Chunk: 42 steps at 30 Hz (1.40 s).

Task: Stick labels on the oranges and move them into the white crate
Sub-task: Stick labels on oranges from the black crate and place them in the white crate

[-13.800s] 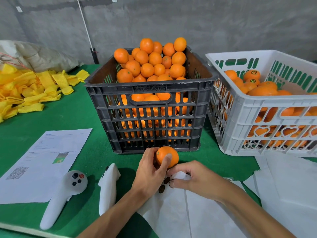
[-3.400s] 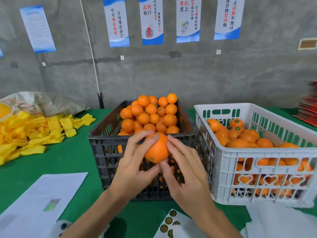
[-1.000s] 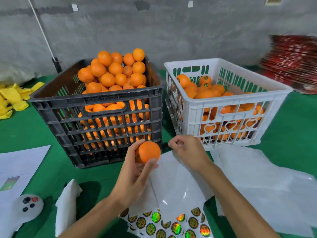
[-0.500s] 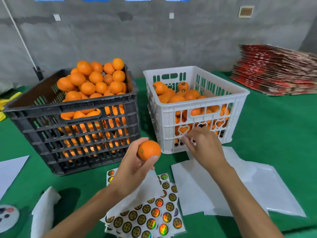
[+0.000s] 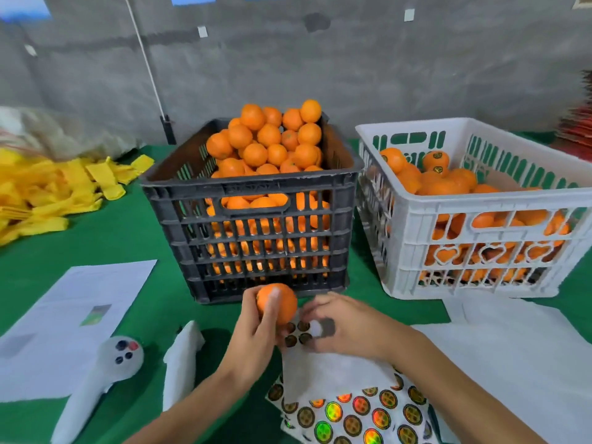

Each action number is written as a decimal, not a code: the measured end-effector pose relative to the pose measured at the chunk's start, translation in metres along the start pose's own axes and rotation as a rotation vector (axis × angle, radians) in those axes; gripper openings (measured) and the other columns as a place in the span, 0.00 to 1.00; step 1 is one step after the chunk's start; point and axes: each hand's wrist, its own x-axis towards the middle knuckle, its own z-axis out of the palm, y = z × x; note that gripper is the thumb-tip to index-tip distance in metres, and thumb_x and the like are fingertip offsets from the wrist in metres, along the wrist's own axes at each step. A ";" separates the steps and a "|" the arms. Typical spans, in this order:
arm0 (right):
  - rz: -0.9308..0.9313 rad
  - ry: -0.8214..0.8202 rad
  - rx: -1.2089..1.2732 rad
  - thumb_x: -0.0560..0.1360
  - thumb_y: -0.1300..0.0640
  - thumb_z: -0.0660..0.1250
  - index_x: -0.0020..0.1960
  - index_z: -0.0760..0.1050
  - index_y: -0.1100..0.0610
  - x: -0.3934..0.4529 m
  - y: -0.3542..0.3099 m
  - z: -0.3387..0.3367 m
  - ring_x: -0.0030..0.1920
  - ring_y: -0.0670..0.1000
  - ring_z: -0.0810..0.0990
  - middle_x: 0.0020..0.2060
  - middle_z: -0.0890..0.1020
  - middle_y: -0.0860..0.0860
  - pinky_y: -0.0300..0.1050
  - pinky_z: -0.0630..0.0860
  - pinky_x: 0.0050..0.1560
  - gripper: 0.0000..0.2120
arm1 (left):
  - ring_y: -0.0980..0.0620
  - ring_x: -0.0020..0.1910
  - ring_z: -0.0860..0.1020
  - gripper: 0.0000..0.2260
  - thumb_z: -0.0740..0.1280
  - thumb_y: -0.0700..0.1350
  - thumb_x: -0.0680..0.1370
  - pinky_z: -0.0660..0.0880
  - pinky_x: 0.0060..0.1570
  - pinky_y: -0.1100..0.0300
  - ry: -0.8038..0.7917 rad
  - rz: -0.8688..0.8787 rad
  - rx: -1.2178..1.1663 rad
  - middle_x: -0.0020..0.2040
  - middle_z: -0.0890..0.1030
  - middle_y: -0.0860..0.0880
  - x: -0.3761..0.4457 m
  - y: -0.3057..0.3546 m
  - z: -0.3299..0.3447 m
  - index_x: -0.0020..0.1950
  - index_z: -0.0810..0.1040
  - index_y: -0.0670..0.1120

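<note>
Green cloth [image 5: 105,238] covers the table, with a grey concrete wall behind; posters at the top edge are cut off so only blue slivers show. At the centre stands a black crate [image 5: 256,219] heaped with unlabelled oranges [image 5: 269,139]. Just beside it at 3 o'clock is the white crate [image 5: 480,219], its right end cut by the frame edge, holding labelled oranges [image 5: 435,161].

At 6 o'clock from the black crate, the left hand [image 5: 256,334] grips an orange [image 5: 277,302], fingers and thumb curled round it, just above the table. The right hand [image 5: 342,328] is beside it at 3 o'clock, blurred by motion; its fingers are curled over a few dark round labels [image 5: 298,333], but whether it pinches one cannot be told.

A label sheet [image 5: 352,411] lies at 6 o'clock, partly hidden under white backing paper [image 5: 323,370] and cut off below. At 9 o'clock lie a printed sheet [image 5: 70,318], a white controller [image 5: 109,366], and farther back a yellow pile [image 5: 48,190], too blurred to identify. Red stacked material [image 5: 579,133] at 3 o'clock is mostly out of frame.
</note>
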 end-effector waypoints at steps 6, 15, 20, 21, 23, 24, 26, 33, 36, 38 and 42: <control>-0.067 -0.015 -0.003 0.71 0.27 0.69 0.68 0.79 0.42 0.008 0.011 0.020 0.64 0.42 0.67 0.66 0.70 0.33 0.47 0.69 0.67 0.32 | 0.45 0.41 0.86 0.18 0.59 0.69 0.80 0.81 0.43 0.61 0.019 -0.035 -0.071 0.54 0.80 0.47 -0.006 -0.014 0.007 0.64 0.70 0.61; -0.107 0.061 -0.036 0.77 0.33 0.66 0.65 0.83 0.45 0.011 0.015 0.023 0.60 0.38 0.70 0.62 0.73 0.33 0.40 0.73 0.60 0.23 | 0.49 0.51 0.84 0.18 0.56 0.70 0.80 0.81 0.52 0.55 0.031 0.019 -0.035 0.55 0.80 0.55 -0.004 -0.018 0.007 0.64 0.69 0.62; -0.145 0.031 -0.081 0.75 0.27 0.65 0.65 0.82 0.45 0.002 0.008 0.019 0.61 0.38 0.69 0.64 0.72 0.33 0.37 0.73 0.60 0.29 | 0.52 0.36 0.80 0.17 0.55 0.65 0.83 0.80 0.42 0.59 0.042 0.056 -0.011 0.44 0.80 0.49 -0.005 -0.016 0.008 0.64 0.69 0.55; -0.144 0.027 -0.078 0.74 0.27 0.65 0.65 0.82 0.44 0.001 0.006 0.018 0.61 0.38 0.69 0.64 0.71 0.33 0.36 0.72 0.60 0.29 | 0.52 0.36 0.80 0.18 0.55 0.66 0.82 0.80 0.42 0.59 0.041 0.057 -0.004 0.44 0.80 0.49 -0.005 -0.016 0.007 0.64 0.69 0.56; -0.139 0.020 -0.090 0.74 0.27 0.65 0.65 0.82 0.45 0.000 0.004 0.017 0.60 0.38 0.68 0.65 0.71 0.33 0.36 0.71 0.61 0.29 | 0.52 0.38 0.82 0.18 0.55 0.67 0.81 0.81 0.44 0.59 0.041 0.059 -0.001 0.46 0.81 0.52 -0.005 -0.015 0.007 0.64 0.69 0.57; -0.135 0.015 -0.103 0.75 0.28 0.65 0.64 0.83 0.45 0.000 0.003 0.017 0.60 0.38 0.68 0.65 0.71 0.34 0.37 0.70 0.61 0.28 | 0.52 0.39 0.83 0.18 0.55 0.67 0.81 0.81 0.45 0.59 0.044 0.055 -0.012 0.48 0.81 0.54 -0.006 -0.015 0.007 0.64 0.68 0.58; -0.134 0.010 -0.137 0.77 0.31 0.64 0.61 0.84 0.47 0.000 0.001 0.018 0.61 0.40 0.69 0.65 0.72 0.36 0.38 0.69 0.61 0.25 | 0.50 0.42 0.86 0.19 0.55 0.68 0.81 0.81 0.48 0.61 0.049 0.040 -0.045 0.52 0.81 0.58 -0.007 -0.015 0.006 0.65 0.68 0.59; -0.082 0.052 0.147 0.78 0.38 0.70 0.61 0.85 0.48 0.002 0.012 0.027 0.64 0.41 0.71 0.62 0.74 0.36 0.43 0.76 0.58 0.18 | 0.48 0.45 0.87 0.17 0.56 0.71 0.79 0.80 0.48 0.64 0.049 0.028 -0.043 0.53 0.80 0.62 -0.008 -0.011 0.007 0.63 0.68 0.67; -0.032 0.017 0.379 0.78 0.45 0.73 0.60 0.86 0.47 0.003 0.016 0.028 0.65 0.44 0.75 0.61 0.76 0.40 0.49 0.76 0.63 0.13 | 0.48 0.45 0.87 0.17 0.56 0.71 0.79 0.81 0.48 0.60 0.042 0.028 -0.027 0.53 0.80 0.62 -0.008 -0.011 0.008 0.63 0.67 0.66; -0.002 -0.006 0.516 0.77 0.48 0.74 0.58 0.87 0.47 0.003 0.017 0.026 0.63 0.46 0.78 0.60 0.77 0.42 0.53 0.76 0.64 0.10 | 0.49 0.44 0.86 0.17 0.56 0.71 0.79 0.82 0.49 0.58 0.042 0.034 -0.018 0.53 0.80 0.62 -0.008 -0.011 0.008 0.63 0.67 0.65; 0.043 0.029 0.546 0.77 0.52 0.76 0.53 0.88 0.46 0.006 0.017 0.026 0.54 0.45 0.80 0.57 0.79 0.40 0.52 0.76 0.62 0.06 | 0.52 0.45 0.84 0.19 0.55 0.73 0.78 0.80 0.48 0.62 0.037 0.058 0.025 0.54 0.79 0.63 -0.009 -0.011 0.009 0.63 0.67 0.66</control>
